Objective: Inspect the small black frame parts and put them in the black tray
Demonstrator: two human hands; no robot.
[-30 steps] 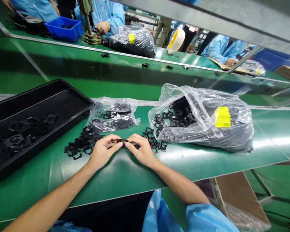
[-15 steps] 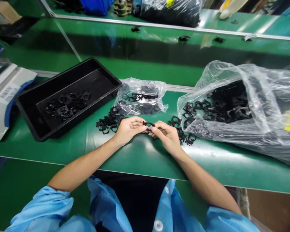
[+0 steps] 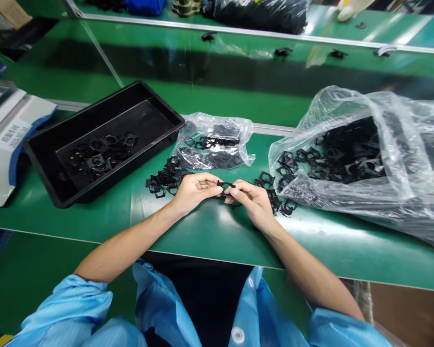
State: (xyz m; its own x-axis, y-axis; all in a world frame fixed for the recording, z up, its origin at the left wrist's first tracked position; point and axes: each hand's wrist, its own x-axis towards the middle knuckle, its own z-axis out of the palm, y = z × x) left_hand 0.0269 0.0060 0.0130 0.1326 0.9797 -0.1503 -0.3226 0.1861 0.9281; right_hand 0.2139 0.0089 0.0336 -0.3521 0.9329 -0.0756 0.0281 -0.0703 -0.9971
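Note:
My left hand (image 3: 195, 190) and my right hand (image 3: 251, 200) meet over the green table (image 3: 210, 231), fingertips pinched on one small black plastic ring part (image 3: 225, 185) held between them. A loose heap of the same black parts (image 3: 164, 177) lies just left of my left hand. More black parts (image 3: 278, 195) lie just right of my right hand, spilling from a large clear bag (image 3: 365, 159). A small clear bag of parts (image 3: 213, 142) rests right behind my hands.
A black tray (image 3: 155, 106) holding several black parts sits at the left. A white and blue machine (image 3: 3, 144) stands at the far left edge. Behind runs a green conveyor (image 3: 202, 91) with stray black pieces. Another bag of black parts (image 3: 260, 14) lies at the top.
The camera tipped down and left, so the people at the far bench left the view. My hands stayed together on the black part, shifting only slightly.

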